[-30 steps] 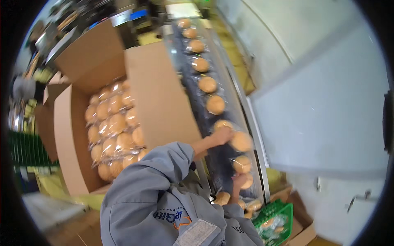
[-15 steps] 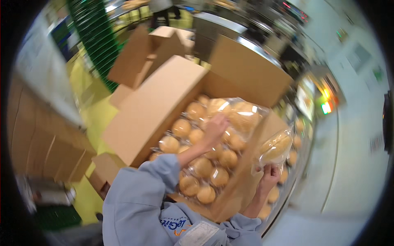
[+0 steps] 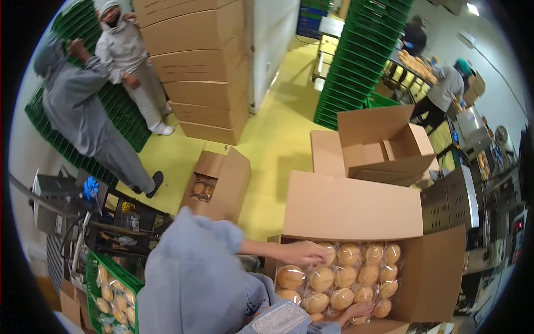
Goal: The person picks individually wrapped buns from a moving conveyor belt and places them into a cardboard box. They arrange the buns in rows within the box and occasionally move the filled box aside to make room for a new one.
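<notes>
the right hand [image 3: 358, 312] has moved onto round, glossy film-wrapped buns [image 3: 345, 276].

Clear-wrapped round buns [image 3: 345, 276], golden-brown with shiny highlights, lie side by side in close rows inside an open, upright brown cardboard carton [image 3: 413, 273], its broad flaps [image 3: 356, 207] spread outward.

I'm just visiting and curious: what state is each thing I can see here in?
Wrapped buns: clear-bagged, lying in rows
Large box: flaps open, holding these buns
Left hand: at the buns, grip unclear
Right hand: at the buns, grip unclear
Farther box: open
Small floor box: open, bagged buns inside
Tall green crates: stacked
Lower-left green crate: holding bagged bread
Cardboard pile: stacked
</notes>
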Demonstrator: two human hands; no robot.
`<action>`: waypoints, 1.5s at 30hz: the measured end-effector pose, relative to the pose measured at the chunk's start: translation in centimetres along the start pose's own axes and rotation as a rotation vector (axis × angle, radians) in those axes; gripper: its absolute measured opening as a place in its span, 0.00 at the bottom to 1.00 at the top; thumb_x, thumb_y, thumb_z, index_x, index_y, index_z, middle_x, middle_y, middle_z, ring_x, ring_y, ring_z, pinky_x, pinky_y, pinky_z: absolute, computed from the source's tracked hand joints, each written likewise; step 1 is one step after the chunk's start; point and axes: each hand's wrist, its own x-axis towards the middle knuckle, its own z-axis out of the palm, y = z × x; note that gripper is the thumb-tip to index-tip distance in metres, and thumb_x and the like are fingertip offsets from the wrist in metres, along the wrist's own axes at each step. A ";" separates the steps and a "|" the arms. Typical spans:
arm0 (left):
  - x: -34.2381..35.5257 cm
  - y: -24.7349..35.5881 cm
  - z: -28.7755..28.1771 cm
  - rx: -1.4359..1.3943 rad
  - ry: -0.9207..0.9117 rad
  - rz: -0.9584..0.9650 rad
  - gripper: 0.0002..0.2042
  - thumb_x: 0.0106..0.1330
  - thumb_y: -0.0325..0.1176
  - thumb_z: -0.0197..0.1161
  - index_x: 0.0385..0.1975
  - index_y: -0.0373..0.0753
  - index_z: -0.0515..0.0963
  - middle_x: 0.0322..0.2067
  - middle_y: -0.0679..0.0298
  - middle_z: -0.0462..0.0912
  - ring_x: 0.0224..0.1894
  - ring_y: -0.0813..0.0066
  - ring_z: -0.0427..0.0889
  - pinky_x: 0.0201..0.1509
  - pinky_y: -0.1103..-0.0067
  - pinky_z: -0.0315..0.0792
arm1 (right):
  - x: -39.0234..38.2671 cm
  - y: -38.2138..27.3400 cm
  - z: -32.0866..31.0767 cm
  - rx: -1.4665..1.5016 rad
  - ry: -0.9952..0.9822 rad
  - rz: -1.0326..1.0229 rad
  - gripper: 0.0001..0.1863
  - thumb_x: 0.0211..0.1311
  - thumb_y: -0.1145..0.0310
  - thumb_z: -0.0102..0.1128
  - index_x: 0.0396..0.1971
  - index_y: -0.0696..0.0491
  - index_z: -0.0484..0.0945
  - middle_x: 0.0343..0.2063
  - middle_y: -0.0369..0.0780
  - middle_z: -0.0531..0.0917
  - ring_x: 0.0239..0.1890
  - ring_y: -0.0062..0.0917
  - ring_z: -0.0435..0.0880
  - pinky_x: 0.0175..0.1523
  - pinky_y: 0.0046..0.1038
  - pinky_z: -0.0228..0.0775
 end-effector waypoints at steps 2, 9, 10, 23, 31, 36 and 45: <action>-8.8 2.3 -2.2 0.089 0.274 -0.166 0.09 0.61 0.30 0.48 0.36 0.35 0.74 0.34 0.58 0.76 0.39 0.68 0.76 0.45 0.76 0.68 | -1.8 -3.9 -2.1 0.095 -0.010 -0.104 0.23 0.50 0.68 0.58 0.47 0.60 0.67 0.34 0.49 0.78 0.37 0.35 0.77 0.43 0.34 0.67; -27.4 -0.9 -4.6 0.039 1.010 -0.668 0.15 0.60 0.29 0.51 0.47 0.34 0.67 0.31 0.58 0.77 0.34 0.74 0.76 0.40 0.78 0.70 | -9.6 -14.6 -16.1 0.642 0.009 -0.284 0.25 0.47 0.65 0.61 0.46 0.60 0.67 0.35 0.50 0.77 0.37 0.39 0.76 0.43 0.36 0.67; -29.1 -1.4 -5.4 -0.055 1.116 -0.659 0.18 0.60 0.29 0.51 0.51 0.35 0.63 0.31 0.59 0.77 0.34 0.75 0.76 0.39 0.78 0.70 | -11.4 -16.0 -18.2 0.740 -0.006 -0.310 0.26 0.47 0.65 0.61 0.45 0.60 0.67 0.35 0.50 0.77 0.37 0.40 0.76 0.43 0.36 0.67; -37.3 19.7 -30.0 0.189 1.663 -0.067 0.42 0.59 0.28 0.56 0.63 0.48 0.28 0.16 0.66 0.71 0.17 0.82 0.70 0.18 0.86 0.64 | -27.4 -28.7 -11.7 0.186 -0.279 -0.648 0.36 0.45 0.64 0.64 0.52 0.59 0.57 0.53 0.53 0.61 0.47 0.43 0.72 0.46 0.37 0.67; -49.9 9.6 -51.9 -0.248 1.655 -0.392 0.44 0.54 0.21 0.53 0.63 0.53 0.30 0.19 0.66 0.71 0.14 0.80 0.69 0.20 0.82 0.66 | -28.3 -30.9 -14.9 0.168 -0.268 -0.571 0.40 0.38 0.58 0.68 0.53 0.55 0.60 0.44 0.53 0.72 0.45 0.46 0.72 0.46 0.41 0.66; -52.8 10.0 -61.4 1.472 1.746 -0.681 0.46 0.48 0.17 0.53 0.62 0.64 0.37 0.54 0.45 0.56 0.22 0.65 0.79 0.24 0.74 0.74 | -28.2 -30.8 -13.0 0.287 -0.181 -0.580 0.32 0.33 0.61 0.70 0.42 0.56 0.68 0.33 0.51 0.78 0.38 0.46 0.76 0.40 0.41 0.68; -48.2 -2.9 -56.9 1.181 0.972 -1.109 0.30 0.52 0.24 0.52 0.58 0.53 0.55 0.54 0.46 0.61 0.34 0.55 0.78 0.36 0.69 0.72 | -29.4 -31.8 -13.1 -0.023 -0.029 -0.523 0.34 0.39 0.43 0.62 0.43 0.52 0.69 0.38 0.45 0.75 0.38 0.42 0.75 0.38 0.41 0.68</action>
